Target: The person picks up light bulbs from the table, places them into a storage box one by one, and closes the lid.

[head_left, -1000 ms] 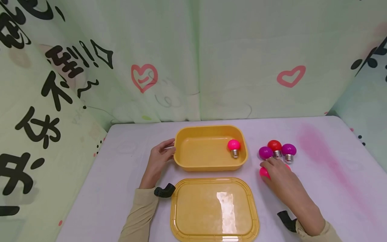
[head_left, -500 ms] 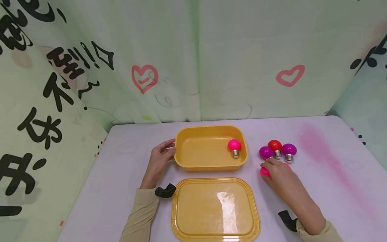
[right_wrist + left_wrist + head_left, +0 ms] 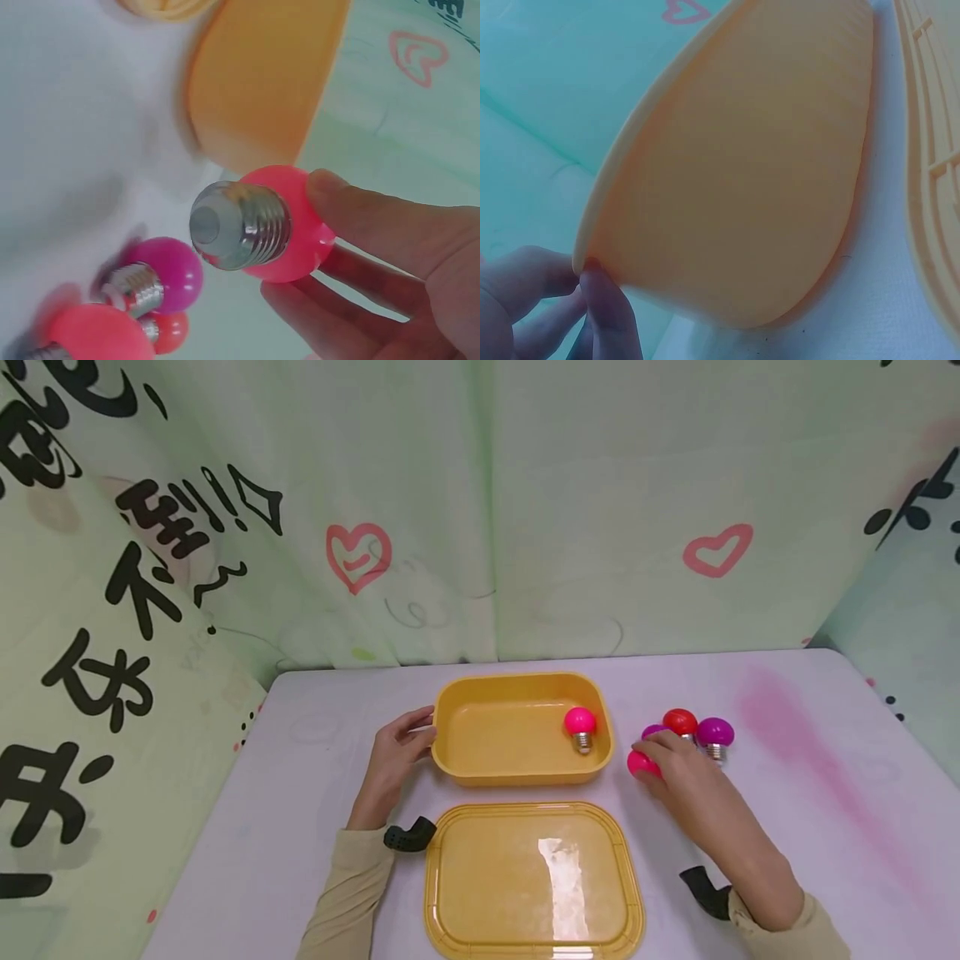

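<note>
A pink light bulb [image 3: 642, 763] with a silver screw base [image 3: 240, 225] is pinched by its round end between the thumb and fingers of my right hand [image 3: 690, 785]. It appears lifted off the table. My left hand [image 3: 393, 764] pinches the rim at the left end of a yellow plastic box [image 3: 487, 727]; the left wrist view shows thumb and finger at that edge. Inside the box, toward its right end, lies another pink bulb [image 3: 581, 722]. Beyond my right hand are a red bulb [image 3: 680, 721], a purple bulb [image 3: 716, 732] and a partly covered purple one [image 3: 653, 729].
A yellow lid [image 3: 525, 885] lies flat in front of the box. Another pink bulb [image 3: 101, 334], hidden behind my hand in the head view, rests near the purple ones. The white table [image 3: 262, 827] bears a pink smear at right; printed green curtains surround it.
My right hand has risen from the bulb group and shifted slightly left and away from me, carrying the pink bulb. It now partly covers the left purple bulb. My left hand stays put.
</note>
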A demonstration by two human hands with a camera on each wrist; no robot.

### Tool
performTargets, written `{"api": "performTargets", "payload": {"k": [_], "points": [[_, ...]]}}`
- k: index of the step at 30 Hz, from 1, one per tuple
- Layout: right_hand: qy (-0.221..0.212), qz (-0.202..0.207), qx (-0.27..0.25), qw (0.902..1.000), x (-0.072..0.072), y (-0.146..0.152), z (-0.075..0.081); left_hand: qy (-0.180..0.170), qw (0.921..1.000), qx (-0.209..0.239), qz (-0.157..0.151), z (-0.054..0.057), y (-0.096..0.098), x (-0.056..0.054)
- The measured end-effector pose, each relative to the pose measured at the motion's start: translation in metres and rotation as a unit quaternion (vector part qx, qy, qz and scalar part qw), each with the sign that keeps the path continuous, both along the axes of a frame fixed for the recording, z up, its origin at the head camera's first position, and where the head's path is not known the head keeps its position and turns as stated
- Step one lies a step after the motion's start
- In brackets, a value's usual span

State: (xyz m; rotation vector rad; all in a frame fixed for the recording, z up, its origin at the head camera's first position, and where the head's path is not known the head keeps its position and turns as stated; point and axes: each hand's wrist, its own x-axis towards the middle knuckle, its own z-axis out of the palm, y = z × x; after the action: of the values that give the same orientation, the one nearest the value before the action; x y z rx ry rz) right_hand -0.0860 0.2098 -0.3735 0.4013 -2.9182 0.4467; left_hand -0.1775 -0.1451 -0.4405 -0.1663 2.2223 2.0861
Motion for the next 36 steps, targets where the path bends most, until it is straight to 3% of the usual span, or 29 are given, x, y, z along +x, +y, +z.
{"api": "performTargets", "payload": {"k": [19, 30, 36], "points": [[0.012, 0.020, -0.061, 0.9979, -0.016, -0.023, 0.030, -0.011, 0.9999, -0.009, -0.001, 0.002, -0.001, 0.000], [-0.017, 0.034, -0.085, 0.9956, -0.032, -0.038, 0.026, -0.001, 0.9999, -0.003, -0.011, 0.002, -0.001, 0.002], [-0.017, 0.047, -0.086, 0.9950, -0.042, -0.048, 0.015, 0.000, 1.0000, -0.005, -0.006, 0.001, 0.000, 0.001]]}}
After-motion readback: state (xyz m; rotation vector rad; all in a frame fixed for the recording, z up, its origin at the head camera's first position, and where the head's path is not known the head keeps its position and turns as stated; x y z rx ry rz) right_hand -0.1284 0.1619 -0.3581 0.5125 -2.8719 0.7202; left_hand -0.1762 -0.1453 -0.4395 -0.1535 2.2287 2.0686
